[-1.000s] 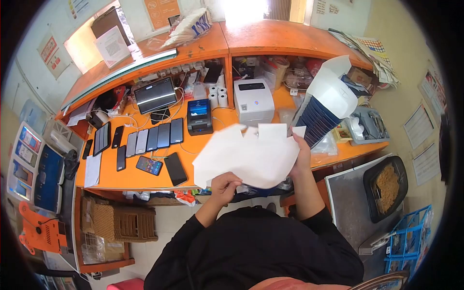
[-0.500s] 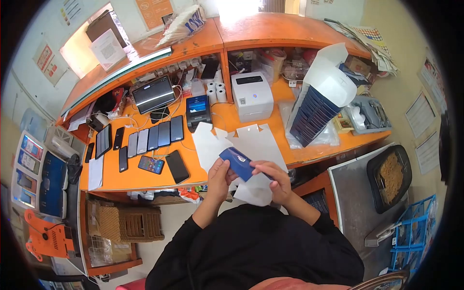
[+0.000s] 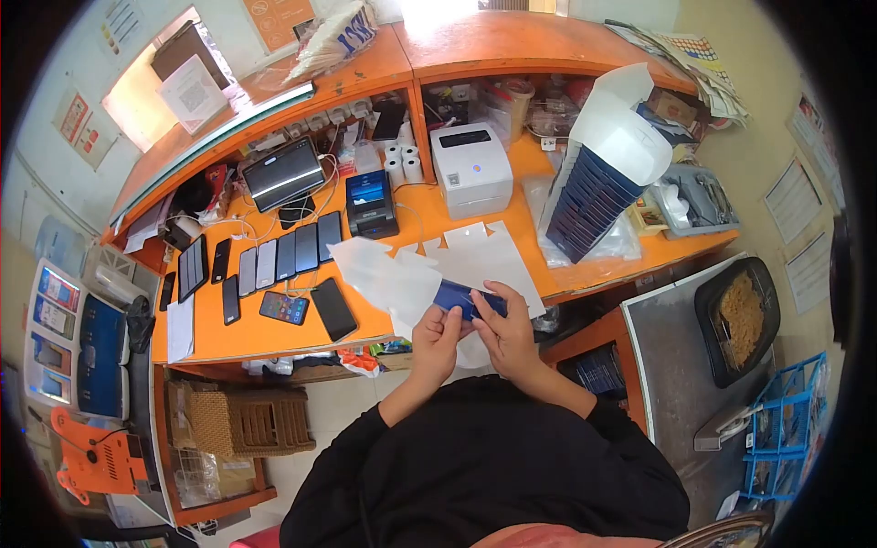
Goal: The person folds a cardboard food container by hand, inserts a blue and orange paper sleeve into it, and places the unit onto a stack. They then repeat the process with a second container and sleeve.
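Close in front of my body, both hands pinch a dark blue folded card (image 3: 452,298) between thumbs and fingers. My left hand (image 3: 436,343) is closed at its lower left edge. On the right side of the card my right hand (image 3: 508,336) is closed too, its thumb beside the left thumb. A white cut-out paper piece (image 3: 384,279) spreads from the card's upper left over the desk. Beneath the hands and beyond them lies a white die-cut sheet (image 3: 493,260) with notched edges, partly hidden.
Several phones (image 3: 285,254) line the orange desk (image 3: 247,338) at left. A card terminal (image 3: 371,203) and white label printer (image 3: 472,171) stand behind the sheets. To the right rises a dark blue and white stack (image 3: 598,187) on clear plastic, near a grey tray (image 3: 699,210).
The blue card has tilted and moved lower right, and my hands have come closer together on it. The white piece now shows spread out to its left.
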A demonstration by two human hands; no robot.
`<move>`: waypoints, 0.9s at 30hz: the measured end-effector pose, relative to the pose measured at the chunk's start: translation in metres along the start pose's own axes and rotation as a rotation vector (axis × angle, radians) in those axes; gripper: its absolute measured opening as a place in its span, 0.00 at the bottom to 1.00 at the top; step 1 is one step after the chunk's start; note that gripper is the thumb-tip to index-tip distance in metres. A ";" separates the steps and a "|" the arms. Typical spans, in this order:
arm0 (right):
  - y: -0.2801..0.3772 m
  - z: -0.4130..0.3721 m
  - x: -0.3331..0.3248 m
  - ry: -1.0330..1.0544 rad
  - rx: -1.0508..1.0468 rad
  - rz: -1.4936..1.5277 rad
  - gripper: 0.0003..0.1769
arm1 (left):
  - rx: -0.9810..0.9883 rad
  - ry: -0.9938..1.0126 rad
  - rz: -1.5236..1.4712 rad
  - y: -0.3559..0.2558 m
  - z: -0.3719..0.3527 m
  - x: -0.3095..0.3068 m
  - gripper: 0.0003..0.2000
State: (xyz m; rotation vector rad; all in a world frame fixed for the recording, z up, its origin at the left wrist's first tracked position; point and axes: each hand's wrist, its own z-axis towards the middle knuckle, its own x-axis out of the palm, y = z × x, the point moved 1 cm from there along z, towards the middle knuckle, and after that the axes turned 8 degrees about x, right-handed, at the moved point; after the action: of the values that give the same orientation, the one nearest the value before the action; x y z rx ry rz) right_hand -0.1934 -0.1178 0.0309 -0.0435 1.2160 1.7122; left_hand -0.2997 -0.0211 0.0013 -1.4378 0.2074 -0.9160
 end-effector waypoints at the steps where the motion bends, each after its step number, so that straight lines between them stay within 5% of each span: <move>1: -0.001 0.000 0.002 0.000 0.008 -0.018 0.22 | 0.056 -0.007 -0.031 0.002 -0.001 0.002 0.12; 4: -0.012 -0.008 0.010 0.027 -0.141 -0.006 0.26 | 0.201 -0.015 -0.015 -0.007 -0.004 0.022 0.16; 7: -0.041 -0.016 0.024 0.087 0.444 0.858 0.32 | 0.063 0.094 0.392 0.005 0.005 -0.017 0.12; 8: -0.050 -0.011 0.023 0.071 0.544 0.921 0.32 | 0.016 0.080 0.376 0.017 0.007 -0.030 0.12; 12: -0.107 -0.008 0.034 0.063 0.468 0.575 0.26 | -0.124 0.257 0.786 0.028 -0.002 -0.058 0.14; 15: -0.103 0.003 0.023 0.136 0.508 0.569 0.18 | -0.033 0.244 0.653 0.038 -0.011 -0.058 0.14; 18: -0.126 0.005 0.036 0.056 0.331 0.526 0.10 | -0.101 0.277 0.668 0.039 -0.010 -0.063 0.14; 21: -0.073 0.021 0.008 0.282 0.202 0.136 0.06 | -0.102 0.330 0.772 0.036 -0.009 -0.062 0.14; 27: -0.044 0.023 0.005 0.391 -0.194 -0.203 0.07 | 0.008 0.425 0.815 0.032 -0.009 -0.053 0.15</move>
State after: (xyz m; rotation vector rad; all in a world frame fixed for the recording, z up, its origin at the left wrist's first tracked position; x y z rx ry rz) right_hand -0.1533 -0.0973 0.0088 -0.6233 1.2690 1.6811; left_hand -0.3270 0.0016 -0.0502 -0.9845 1.0213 -0.5181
